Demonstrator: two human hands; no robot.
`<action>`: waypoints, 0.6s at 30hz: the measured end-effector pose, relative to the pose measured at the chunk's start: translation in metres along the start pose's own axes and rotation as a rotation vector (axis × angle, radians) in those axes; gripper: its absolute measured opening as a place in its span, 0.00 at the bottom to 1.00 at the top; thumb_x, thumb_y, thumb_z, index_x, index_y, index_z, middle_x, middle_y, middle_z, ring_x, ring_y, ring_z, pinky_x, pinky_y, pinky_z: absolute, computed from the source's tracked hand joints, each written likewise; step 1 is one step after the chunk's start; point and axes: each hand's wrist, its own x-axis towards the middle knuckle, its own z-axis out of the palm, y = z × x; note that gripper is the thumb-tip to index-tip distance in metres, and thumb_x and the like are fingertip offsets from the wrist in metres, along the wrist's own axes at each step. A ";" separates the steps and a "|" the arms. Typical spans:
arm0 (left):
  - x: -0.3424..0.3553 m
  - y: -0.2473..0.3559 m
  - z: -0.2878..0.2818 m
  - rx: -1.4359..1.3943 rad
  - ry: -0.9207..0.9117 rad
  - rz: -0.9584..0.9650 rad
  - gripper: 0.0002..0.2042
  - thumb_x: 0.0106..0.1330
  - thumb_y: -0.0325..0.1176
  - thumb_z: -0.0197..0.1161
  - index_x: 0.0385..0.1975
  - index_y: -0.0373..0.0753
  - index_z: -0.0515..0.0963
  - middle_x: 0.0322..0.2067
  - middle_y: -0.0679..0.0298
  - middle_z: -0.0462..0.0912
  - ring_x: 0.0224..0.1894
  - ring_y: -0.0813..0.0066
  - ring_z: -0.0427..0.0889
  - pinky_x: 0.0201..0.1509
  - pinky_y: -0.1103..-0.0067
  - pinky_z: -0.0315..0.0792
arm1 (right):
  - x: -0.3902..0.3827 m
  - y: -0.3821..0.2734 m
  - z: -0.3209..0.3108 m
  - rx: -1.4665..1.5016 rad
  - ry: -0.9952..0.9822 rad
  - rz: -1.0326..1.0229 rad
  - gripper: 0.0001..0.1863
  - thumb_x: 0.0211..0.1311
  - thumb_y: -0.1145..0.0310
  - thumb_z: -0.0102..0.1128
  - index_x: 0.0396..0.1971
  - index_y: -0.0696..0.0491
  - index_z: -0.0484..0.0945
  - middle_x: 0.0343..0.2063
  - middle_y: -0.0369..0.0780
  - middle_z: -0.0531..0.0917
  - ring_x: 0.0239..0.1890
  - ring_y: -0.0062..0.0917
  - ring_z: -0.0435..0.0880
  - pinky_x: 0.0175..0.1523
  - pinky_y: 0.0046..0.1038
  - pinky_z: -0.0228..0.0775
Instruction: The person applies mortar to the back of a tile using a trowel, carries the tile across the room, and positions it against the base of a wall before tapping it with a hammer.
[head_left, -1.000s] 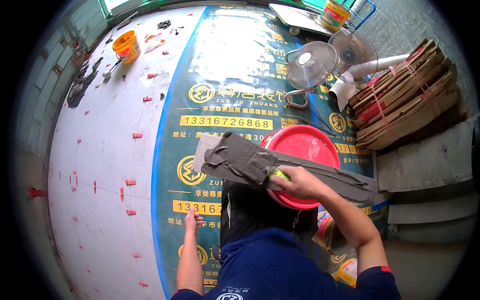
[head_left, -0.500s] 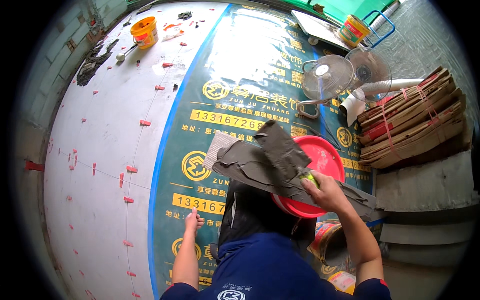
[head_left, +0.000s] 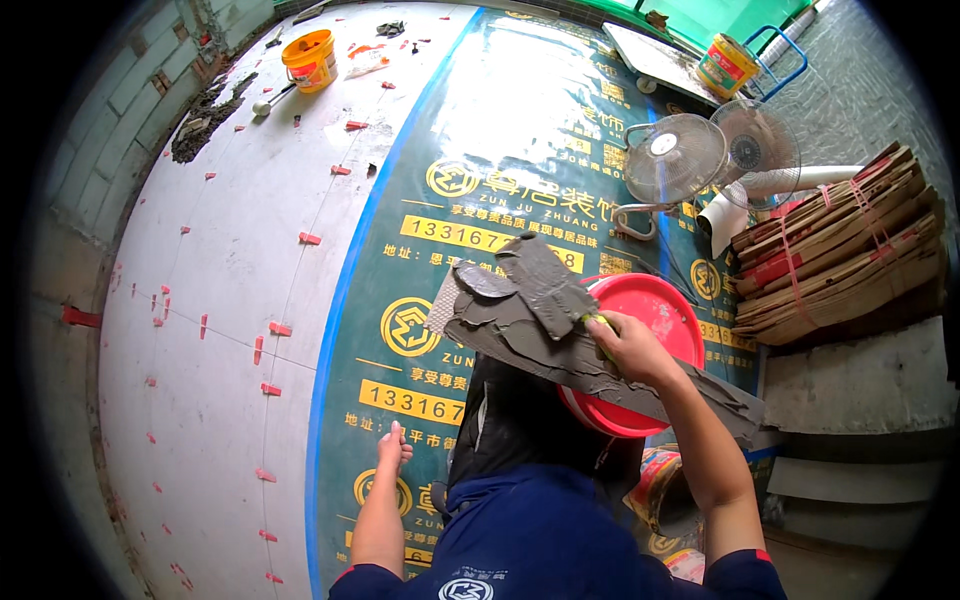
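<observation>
Person's own view, looking down over a blue shirt. The left hand (head_left: 393, 447) hangs low, forearm rising from the lower edge, fingers pressed together and pointing away over the green printed floor sheet (head_left: 520, 130); it holds nothing. The right arm is bent at the elbow, forearm running up and inward; the right hand (head_left: 628, 345) is wrapped closed around the yellow-green handle of a trowel (head_left: 548, 283), whose flat blade points up and to the left, coated in grey mortar.

The trowel blade rests on one long tile (head_left: 590, 365) spread with grey mortar. The tile's long axis runs from upper left to lower right, lying across the person's lap and over the rim of one red basin (head_left: 672, 315).

To the left, the white tiled floor (head_left: 200, 300) carries many small red spacers (head_left: 310, 238) along its joints. Beyond the basin stand two fans (head_left: 675, 160) near the sheet's right edge, beside one strapped stack of cardboard boxes (head_left: 840, 245). Farthest off are two buckets: an orange bucket (head_left: 310, 60) at the far left corner and a yellow bucket (head_left: 724, 66) at the far right.
</observation>
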 end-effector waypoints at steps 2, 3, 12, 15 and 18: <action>0.000 -0.005 -0.003 0.007 0.012 -0.030 0.27 0.71 0.62 0.51 0.26 0.40 0.67 0.17 0.61 0.74 0.11 0.75 0.69 0.12 0.81 0.58 | -0.011 0.007 0.000 -0.113 0.124 -0.076 0.20 0.73 0.52 0.52 0.34 0.57 0.74 0.19 0.35 0.75 0.18 0.18 0.73 0.23 0.26 0.66; 0.000 -0.006 -0.003 0.025 0.022 -0.025 0.27 0.71 0.62 0.51 0.26 0.40 0.67 0.17 0.61 0.74 0.11 0.75 0.69 0.12 0.82 0.58 | -0.015 0.009 0.000 -0.108 0.136 -0.085 0.20 0.73 0.52 0.51 0.34 0.57 0.74 0.19 0.35 0.75 0.18 0.18 0.73 0.23 0.26 0.66; -0.009 0.012 0.019 0.000 -0.028 0.037 0.27 0.72 0.61 0.52 0.27 0.39 0.68 0.18 0.60 0.75 0.12 0.77 0.70 0.13 0.82 0.60 | -0.017 -0.022 0.017 0.072 -0.341 -0.030 0.23 0.76 0.49 0.47 0.28 0.54 0.71 0.18 0.34 0.73 0.17 0.17 0.72 0.22 0.22 0.65; -0.008 0.020 0.024 0.017 -0.074 0.080 0.27 0.72 0.62 0.52 0.27 0.41 0.68 0.18 0.61 0.75 0.13 0.77 0.72 0.15 0.82 0.62 | -0.022 -0.010 0.034 0.173 -0.390 -0.031 0.23 0.76 0.49 0.47 0.29 0.54 0.71 0.18 0.33 0.72 0.17 0.17 0.72 0.22 0.22 0.65; -0.010 0.014 0.020 0.042 -0.077 0.072 0.27 0.71 0.62 0.51 0.27 0.41 0.68 0.19 0.61 0.76 0.14 0.76 0.72 0.15 0.81 0.63 | -0.031 -0.008 0.044 0.117 -0.409 0.035 0.22 0.76 0.49 0.48 0.30 0.54 0.71 0.18 0.33 0.72 0.17 0.16 0.71 0.21 0.21 0.65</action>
